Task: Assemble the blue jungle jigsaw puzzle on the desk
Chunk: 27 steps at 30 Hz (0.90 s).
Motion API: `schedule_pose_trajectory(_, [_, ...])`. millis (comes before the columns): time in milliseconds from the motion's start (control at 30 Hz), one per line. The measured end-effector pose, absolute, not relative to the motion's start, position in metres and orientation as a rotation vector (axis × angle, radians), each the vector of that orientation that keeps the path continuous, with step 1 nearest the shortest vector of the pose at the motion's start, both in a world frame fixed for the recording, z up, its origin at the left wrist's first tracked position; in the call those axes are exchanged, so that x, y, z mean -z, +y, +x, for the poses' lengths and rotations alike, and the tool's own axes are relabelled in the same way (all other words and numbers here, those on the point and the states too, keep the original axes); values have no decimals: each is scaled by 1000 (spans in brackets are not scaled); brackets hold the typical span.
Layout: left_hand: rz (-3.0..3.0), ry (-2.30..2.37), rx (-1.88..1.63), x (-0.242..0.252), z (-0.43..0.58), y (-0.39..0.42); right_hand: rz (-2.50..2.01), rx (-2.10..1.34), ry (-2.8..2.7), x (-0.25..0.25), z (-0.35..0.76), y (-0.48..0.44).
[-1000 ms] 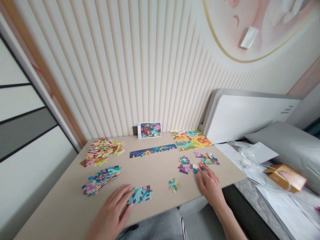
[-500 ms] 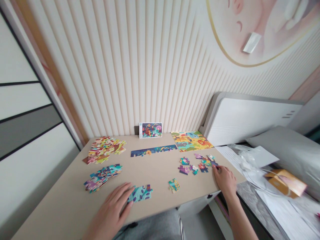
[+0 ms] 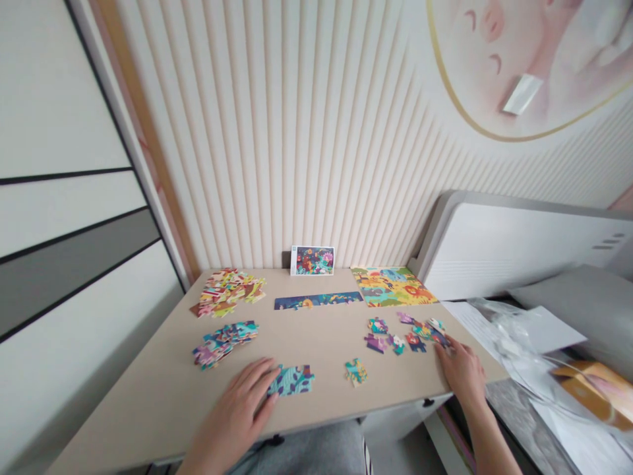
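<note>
My left hand (image 3: pixel 244 402) lies on the table with its fingers stretched out, the tips at the left edge of a joined teal puzzle section (image 3: pixel 293 380) with purple leaves. At the right, the fingers of my right hand (image 3: pixel 462 373) are closed on a dark blue puzzle piece (image 3: pixel 439 337), partly covered by the fingertips. Just left of that hand lie loose pieces, among them a red and dark one (image 3: pixel 416 342), a purple one (image 3: pixel 376 344) and a teal one with a white flower (image 3: pixel 396 344). A single teal and yellow piece (image 3: pixel 356 372) lies between the hands.
A dark blue assembled strip (image 3: pixel 319 301) lies below an upright picture card (image 3: pixel 312 260) by the wall. Piles of red-yellow pieces (image 3: pixel 230 292) and blue-purple pieces (image 3: pixel 225 343) are at left. A yellow animal picture (image 3: pixel 393 286) lies back right, near a bed headboard (image 3: pixel 519 244).
The view has turned a little to the left, so everything sits further right. My right fingers stay at the dark blue piece; the left hand still rests at the teal section.
</note>
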<state>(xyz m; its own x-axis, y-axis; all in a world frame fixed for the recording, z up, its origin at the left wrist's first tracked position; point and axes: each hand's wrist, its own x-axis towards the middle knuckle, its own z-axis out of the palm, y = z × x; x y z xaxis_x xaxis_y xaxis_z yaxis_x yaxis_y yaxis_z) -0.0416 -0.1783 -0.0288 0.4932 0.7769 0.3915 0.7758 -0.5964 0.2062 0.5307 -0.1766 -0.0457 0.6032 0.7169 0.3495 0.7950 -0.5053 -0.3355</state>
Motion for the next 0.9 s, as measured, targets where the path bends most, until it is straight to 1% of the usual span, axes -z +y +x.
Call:
schedule_pose_trajectory(267, [2689,1411,-738,24,-40,-181,-2328,182,-1303,48,538,-174])
schedule_pose_trajectory(467, [2659,1396,-780,23,-39,-182,-2082,105,-1284,43,524,-182])
schedule_pose_trajectory(567, [2638,1396,-778,22,-38,-181,-1858,35,-1397,34,486,-178])
schedule_pose_trajectory(700, [2601,1397,-773,21,-37,-181,-1570,-153,-1710,10,400,-162])
schedule_pose_trajectory(900, [2527,1440,-779,12,-38,-169,-1143,-536,-2152,-33,283,-121])
